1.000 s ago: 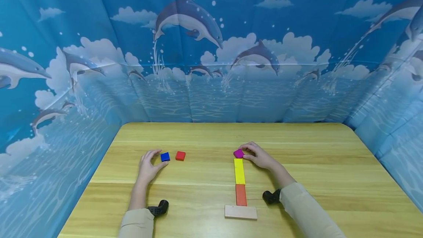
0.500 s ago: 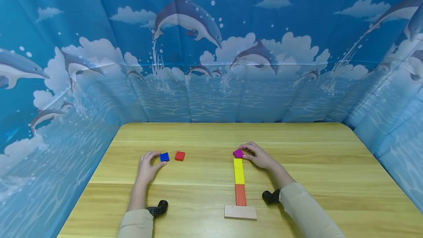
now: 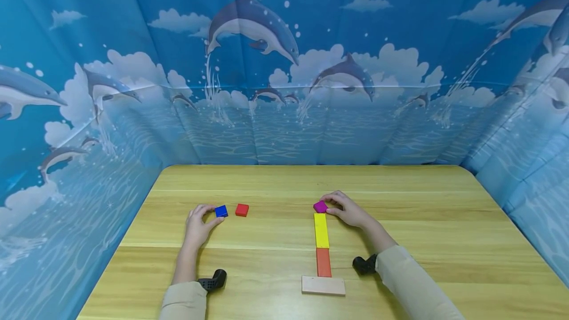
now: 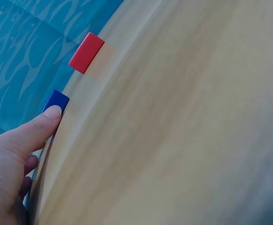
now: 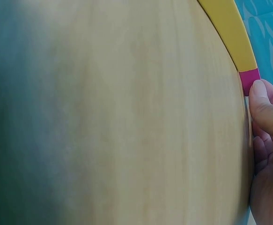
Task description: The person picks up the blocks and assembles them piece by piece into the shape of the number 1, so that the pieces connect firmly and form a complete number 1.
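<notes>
On the left of the table, my left hand [image 3: 198, 227] pinches a small blue block [image 3: 221, 211] between thumb and fingers. The left wrist view shows the thumb pressed on the near side of that blue block [image 4: 56, 100]. A small red block [image 3: 242, 210] lies just right of it. My right hand [image 3: 348, 210] pinches a magenta block [image 3: 320, 207], set at an angle at the far end of a yellow block [image 3: 321, 231]. Below the yellow one, end to end, lie an orange-red block [image 3: 323, 262] and a crosswise pale wooden block [image 3: 323, 285].
The wooden table [image 3: 271, 181] has rounded far corners. A blue dolphin-print curtain [image 3: 284, 127] stands behind it and along both sides. Black camera mounts sit on the left wrist [image 3: 213, 280] and the right wrist [image 3: 365, 264].
</notes>
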Motion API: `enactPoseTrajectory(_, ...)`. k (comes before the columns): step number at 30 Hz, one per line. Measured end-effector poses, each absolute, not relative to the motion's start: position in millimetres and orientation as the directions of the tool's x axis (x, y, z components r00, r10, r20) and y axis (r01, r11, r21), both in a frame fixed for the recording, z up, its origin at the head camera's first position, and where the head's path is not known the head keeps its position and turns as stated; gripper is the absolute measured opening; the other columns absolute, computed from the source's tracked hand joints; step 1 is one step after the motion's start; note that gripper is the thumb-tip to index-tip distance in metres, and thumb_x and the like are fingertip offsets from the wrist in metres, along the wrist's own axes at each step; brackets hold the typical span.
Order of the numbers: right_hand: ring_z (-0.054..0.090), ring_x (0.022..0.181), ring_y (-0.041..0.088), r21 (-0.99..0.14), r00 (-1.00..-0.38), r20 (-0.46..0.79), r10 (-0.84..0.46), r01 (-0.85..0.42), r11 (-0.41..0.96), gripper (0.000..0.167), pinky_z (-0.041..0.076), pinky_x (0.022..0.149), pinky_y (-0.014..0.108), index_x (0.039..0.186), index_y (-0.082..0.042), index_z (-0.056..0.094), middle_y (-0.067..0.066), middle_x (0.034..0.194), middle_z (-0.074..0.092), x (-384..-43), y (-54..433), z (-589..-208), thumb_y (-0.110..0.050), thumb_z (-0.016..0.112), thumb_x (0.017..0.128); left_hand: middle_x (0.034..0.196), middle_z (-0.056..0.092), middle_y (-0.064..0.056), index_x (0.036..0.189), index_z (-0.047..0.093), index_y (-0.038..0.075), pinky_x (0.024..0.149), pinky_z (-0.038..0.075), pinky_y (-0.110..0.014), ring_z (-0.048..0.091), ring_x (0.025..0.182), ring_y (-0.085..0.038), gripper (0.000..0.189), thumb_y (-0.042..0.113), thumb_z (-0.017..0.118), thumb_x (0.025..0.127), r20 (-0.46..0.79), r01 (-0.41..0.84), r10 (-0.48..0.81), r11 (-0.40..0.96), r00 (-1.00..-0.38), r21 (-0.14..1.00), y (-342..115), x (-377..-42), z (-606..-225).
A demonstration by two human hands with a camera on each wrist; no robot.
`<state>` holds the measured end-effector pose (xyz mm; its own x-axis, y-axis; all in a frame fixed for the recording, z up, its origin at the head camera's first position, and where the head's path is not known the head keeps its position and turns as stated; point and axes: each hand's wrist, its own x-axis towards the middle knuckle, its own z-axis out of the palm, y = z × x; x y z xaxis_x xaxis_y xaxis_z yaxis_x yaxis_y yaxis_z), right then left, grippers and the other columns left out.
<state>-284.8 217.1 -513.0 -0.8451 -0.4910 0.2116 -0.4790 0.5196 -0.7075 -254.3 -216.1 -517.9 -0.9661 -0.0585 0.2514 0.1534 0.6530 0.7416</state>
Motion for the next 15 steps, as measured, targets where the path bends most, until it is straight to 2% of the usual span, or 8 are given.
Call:
enactPoseTrajectory(8,0.047,0.096,0.024,-0.704,-0.846,0.211,-0.490,-0.480,0.524,0.028,0.042,0.084,0.035,0.117,-0.003,0.056,0.012,0.107,0.052,-283,217,-512,-0.009,0.055,0.090,0.108,0.057,-0.017,0.106,0.061,-0.004,0.094,0.035,-0.043,0.047,0.104,-0.030,0.041,0.016,0.076,0.073,0.248,0.143,-0.119,0.553,-0.961,0.821,-214,-254,-516)
enactPoseTrajectory(15,0.047,0.096,0.024,-0.702,-0.841,0.219,-0.495,-0.488,0.519,0.028,0.042,0.084,0.036,0.117,-0.003,0.056,0.013,0.108,0.051,-282,216,-511,-0.009,0.056,0.090,0.103,0.058,-0.015,0.103,0.063,-0.002,0.089,0.038,-0.040,0.049,0.100,-0.027,0.041,0.017,0.078,0.071,0.255,0.140,-0.182,0.482,-0.950,0.865,-201,-253,-513)
